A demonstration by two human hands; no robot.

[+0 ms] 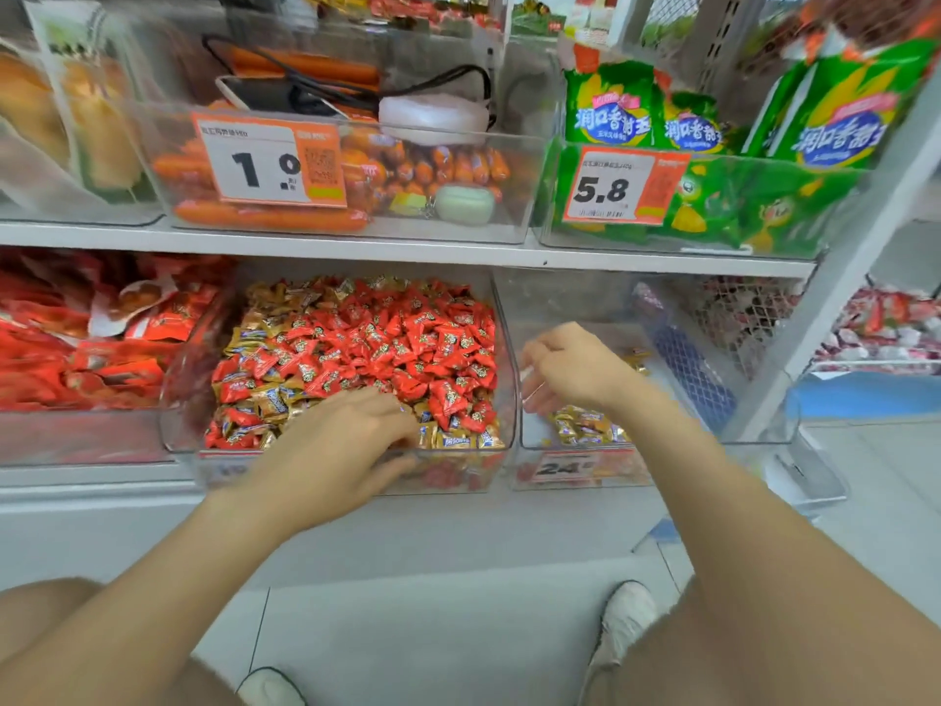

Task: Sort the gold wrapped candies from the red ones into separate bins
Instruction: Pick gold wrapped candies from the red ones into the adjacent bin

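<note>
Fingers (379, 407) of the left hand (341, 445) lie spread and nearly straight at the front of the mixed bin (178, 394), resting on gold wrapped candies (461, 439) that fringe a heap of red candies (387, 338). The right hand (575, 369) hangs over the neighbouring bin (758, 435), fingers curled down above the small gold pile (585, 425), and through the blur I cannot tell whether it holds anything. I judge these pieces light, crinkly and slippery, so I would pinch one across its plump middle rather than scoop.
</note>
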